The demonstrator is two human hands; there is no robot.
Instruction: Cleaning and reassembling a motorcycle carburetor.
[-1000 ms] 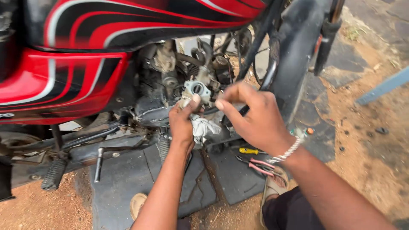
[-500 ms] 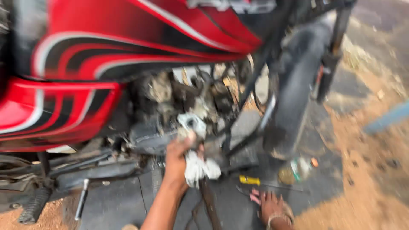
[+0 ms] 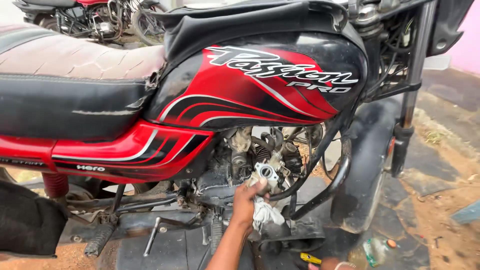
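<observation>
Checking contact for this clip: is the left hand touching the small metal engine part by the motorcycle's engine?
Touching. The head view shows the left hand with fingertips pressed against the metal part, a white rag bunched in the same hand.

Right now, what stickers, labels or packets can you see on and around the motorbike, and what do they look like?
Slanted white lettering decal: side of the glossy red-and-black fuel tank, amid red, white and grey swooshes.
Small white word badge: red side panel under the seat.
Faint dark lettering strip: far left of that panel.
Small clear bottle with orange cap: on the ground by the front wheel; any label too small to tell.
</observation>
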